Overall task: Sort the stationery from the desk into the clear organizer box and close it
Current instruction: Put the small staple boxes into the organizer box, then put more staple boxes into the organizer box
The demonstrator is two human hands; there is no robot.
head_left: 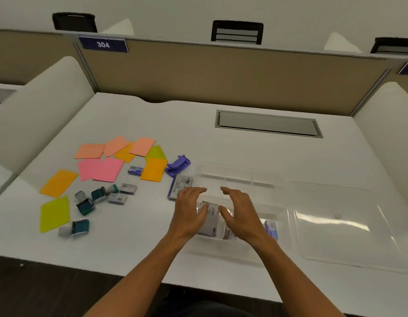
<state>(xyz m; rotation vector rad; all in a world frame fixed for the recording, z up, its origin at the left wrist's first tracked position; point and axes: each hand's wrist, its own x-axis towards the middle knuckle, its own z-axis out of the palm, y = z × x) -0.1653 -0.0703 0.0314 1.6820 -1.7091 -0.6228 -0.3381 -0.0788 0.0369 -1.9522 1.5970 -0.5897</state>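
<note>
The clear organizer box lies open on the white desk, its lid flat to the right. My left hand and my right hand hover over its near compartments with relaxed fingers, holding nothing. Between them a grey staple box sits inside the organizer, and a blue one shows at the right. Outside the organizer's left wall lie a staple box and a purple hole punch. Coloured sticky notes, teal stamps and small staple boxes are scattered at the left.
A grey cable hatch is set into the desk behind the organizer. A tan partition closes the back, with white side dividers on both sides. The desk's front edge runs just below the hands.
</note>
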